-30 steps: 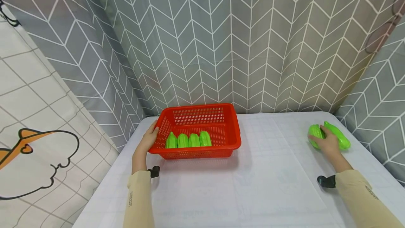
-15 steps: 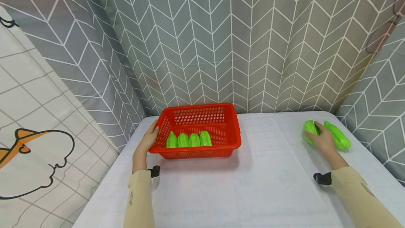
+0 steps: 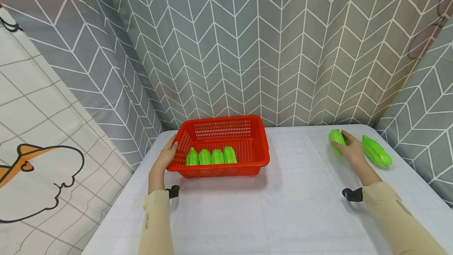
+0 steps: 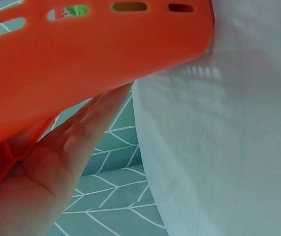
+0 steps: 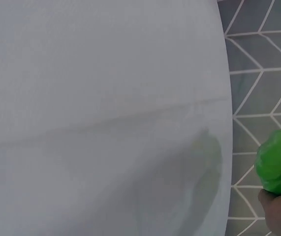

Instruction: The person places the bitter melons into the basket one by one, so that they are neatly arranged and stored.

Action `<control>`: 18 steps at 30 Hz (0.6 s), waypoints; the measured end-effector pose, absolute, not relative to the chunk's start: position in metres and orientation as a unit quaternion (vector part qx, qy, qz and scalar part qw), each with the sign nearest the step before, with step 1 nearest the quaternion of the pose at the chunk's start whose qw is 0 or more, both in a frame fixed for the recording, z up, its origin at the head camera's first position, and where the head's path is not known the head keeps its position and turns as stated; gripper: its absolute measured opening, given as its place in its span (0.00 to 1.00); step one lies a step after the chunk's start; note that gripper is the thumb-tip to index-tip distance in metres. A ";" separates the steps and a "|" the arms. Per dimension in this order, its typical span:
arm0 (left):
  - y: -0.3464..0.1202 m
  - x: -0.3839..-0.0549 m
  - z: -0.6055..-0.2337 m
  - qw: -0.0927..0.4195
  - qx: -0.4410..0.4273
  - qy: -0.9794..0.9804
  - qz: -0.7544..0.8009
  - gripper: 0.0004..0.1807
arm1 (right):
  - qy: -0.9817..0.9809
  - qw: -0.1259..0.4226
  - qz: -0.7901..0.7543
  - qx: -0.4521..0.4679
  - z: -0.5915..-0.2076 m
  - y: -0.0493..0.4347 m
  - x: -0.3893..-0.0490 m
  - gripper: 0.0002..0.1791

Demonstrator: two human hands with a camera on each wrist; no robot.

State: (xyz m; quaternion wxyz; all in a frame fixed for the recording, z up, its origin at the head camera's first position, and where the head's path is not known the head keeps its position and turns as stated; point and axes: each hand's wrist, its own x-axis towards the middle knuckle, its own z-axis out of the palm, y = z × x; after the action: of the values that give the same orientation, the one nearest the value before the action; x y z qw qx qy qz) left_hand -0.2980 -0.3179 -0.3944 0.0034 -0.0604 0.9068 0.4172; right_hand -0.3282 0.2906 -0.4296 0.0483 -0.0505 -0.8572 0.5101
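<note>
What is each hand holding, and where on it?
Left hand: the red basket, by its left rim. Right hand: a green vegetable, gripped across its sides.

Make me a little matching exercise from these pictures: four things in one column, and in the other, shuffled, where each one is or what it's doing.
Column one
1. Red basket
2. Left hand
3. Right hand
4. Lone vegetable

Column two
A. Grips a green vegetable in its fingers
B. Lies near the right edge of the white table, touched by nobody
C. Touches the basket's left side
D. Has four green vegetables lined up inside

Right pairs: 1-D, 2-C, 3-A, 4-B
</note>
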 end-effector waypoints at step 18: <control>-0.318 -0.297 -0.396 0.001 -0.062 0.905 0.420 0.29 | -0.827 0.031 0.561 -0.010 -0.394 0.232 -0.332 0.44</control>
State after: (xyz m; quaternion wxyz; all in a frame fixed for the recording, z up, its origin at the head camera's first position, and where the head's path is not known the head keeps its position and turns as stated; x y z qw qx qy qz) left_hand -0.2974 -0.3177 -0.3959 0.0013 -0.0618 0.9053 0.4203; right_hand -0.3324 0.2323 -0.3940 0.0307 -0.0101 -0.8270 0.5613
